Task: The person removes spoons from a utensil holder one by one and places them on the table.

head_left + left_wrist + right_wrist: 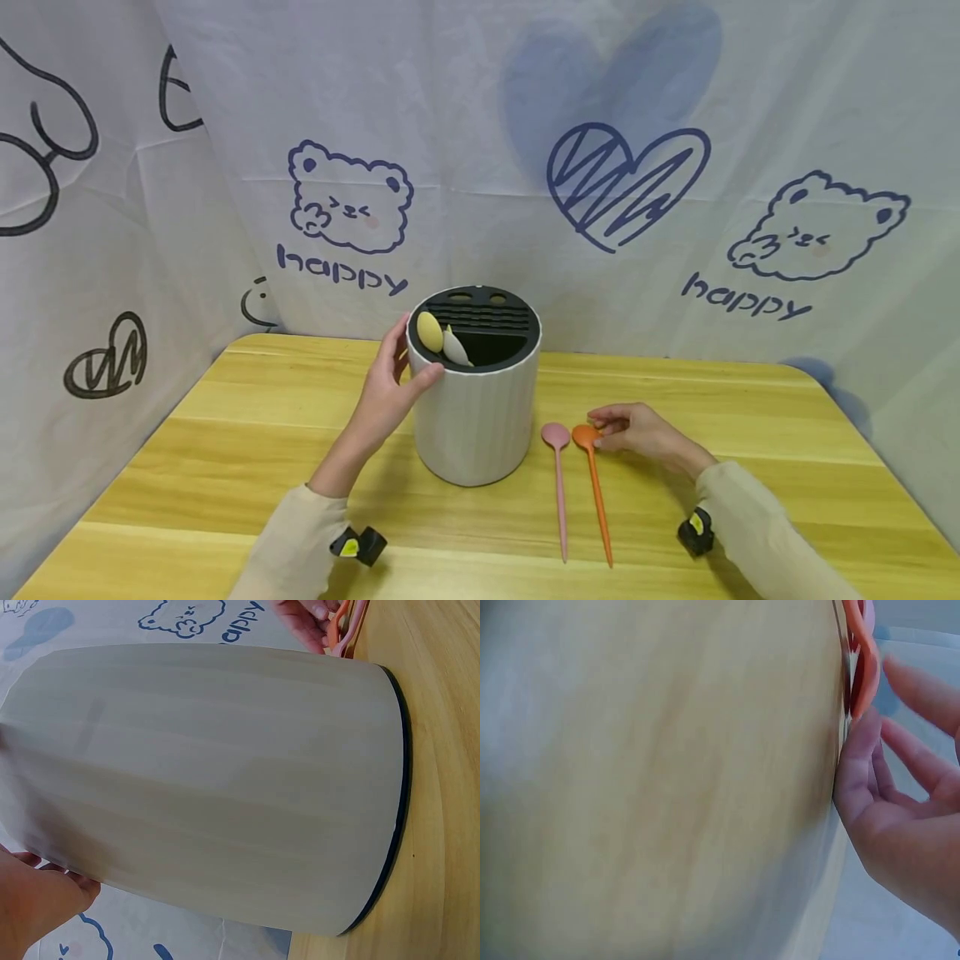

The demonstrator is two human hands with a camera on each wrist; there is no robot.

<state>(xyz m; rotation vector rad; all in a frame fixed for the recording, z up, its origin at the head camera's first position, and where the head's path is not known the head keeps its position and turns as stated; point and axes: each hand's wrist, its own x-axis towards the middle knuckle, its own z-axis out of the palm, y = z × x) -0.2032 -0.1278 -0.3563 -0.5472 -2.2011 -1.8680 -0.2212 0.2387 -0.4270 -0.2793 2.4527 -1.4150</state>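
A ribbed, pale grey utensil holder (476, 425) with a black slotted lid (495, 346) stands upright on the table. A yellow spoon (430, 331) and a light grey spoon (455, 347) show in its front opening. My left hand (386, 392) grips the holder's left side, thumb near the front rim and fingers around the side. To its right, a pink spoon (556, 435) and an orange spoon (597, 492) lie side by side, bowls away from me. My right hand (637, 433) is at the orange spoon's bowl, fingers spread apart, one fingertip (866, 724) right at the bowl's edge.
The wooden table (300, 433) reaches back to a white cloth backdrop (480, 167) printed with bears and hearts. Another cloth hangs along the left side. A small black device (358, 546) is worn at the left wrist, and a second black device (697, 532) at the right.
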